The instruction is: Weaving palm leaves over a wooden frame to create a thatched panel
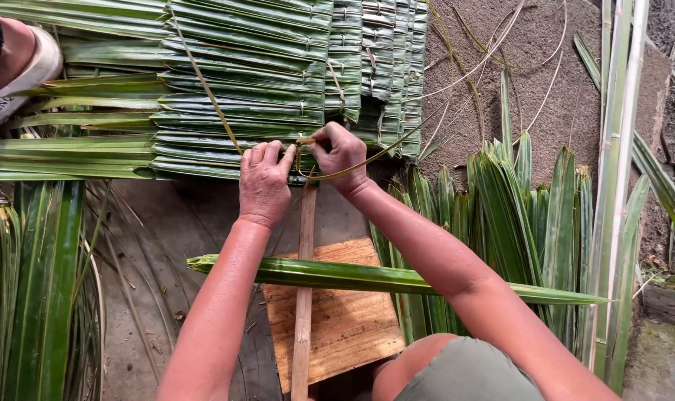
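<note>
My left hand point(263, 180) presses down on the near edge of a panel of folded green palm leaves point(233, 82), fingers curled over the leaf. My right hand point(342, 154) pinches a thin yellowish strip point(385, 152) at the same edge, right beside the left hand. A slim wooden stick point(305, 297) runs from under the hands towards me. A loose long green leaf point(367, 276) lies across my forearms' level, over a wooden board point(345, 327).
A bundle of cut green leaves point(515, 215) lies at the right. Long stalks point(619, 148) lean along the far right. More leaves point(33, 282) lie at the left. Another person's foot in a white shoe point(14, 74) is at the top left.
</note>
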